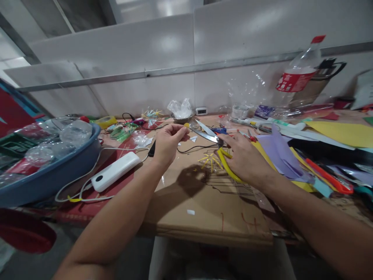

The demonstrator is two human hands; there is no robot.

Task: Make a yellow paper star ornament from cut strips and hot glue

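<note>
My right hand [243, 157] grips a pair of scissors [229, 167] by the yellow handles. Their metal blades are spread and point left, toward my left hand [171, 140]. The fingertips of that hand pinch a small yellow piece [187, 125], close to the tip of the lower blade; whether blade and piece touch I cannot tell. Below the scissors, a star-like cluster of thin yellow strips [210, 161] lies on the cardboard [175, 202].
To the left, a blue basin [72, 155] holds several plastic bottles, beside a white power bank [116, 171] with a cable. Purple sheets [276, 155] and an orange-red cutter [329, 177] lie at right. A large bottle [300, 74] stands behind, near a small white clock [201, 111].
</note>
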